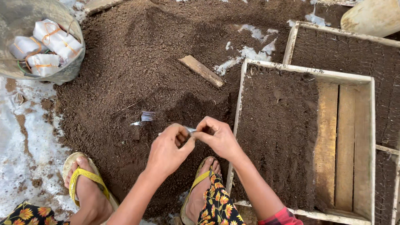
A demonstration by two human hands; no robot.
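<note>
My left hand (167, 151) and my right hand (218, 137) meet over a heap of dark soil (137, 71), both pinching a small clear plastic bag (189, 130) between the fingertips. Most of the bag is hidden by my fingers. A small stack of similar flat bags (148, 116) lies on the soil just left of my hands. To the right stands a wooden crate (306, 76), its left part filled with soil and its right part showing bare slats.
A grey basin (62, 75) at top left holds white bundles tied with orange bands (50, 41). A short wooden stick (202, 71) lies on the soil. A second soil-filled crate (346, 37) sits behind. My feet in yellow sandals (85, 181) rest at the heap's near edge.
</note>
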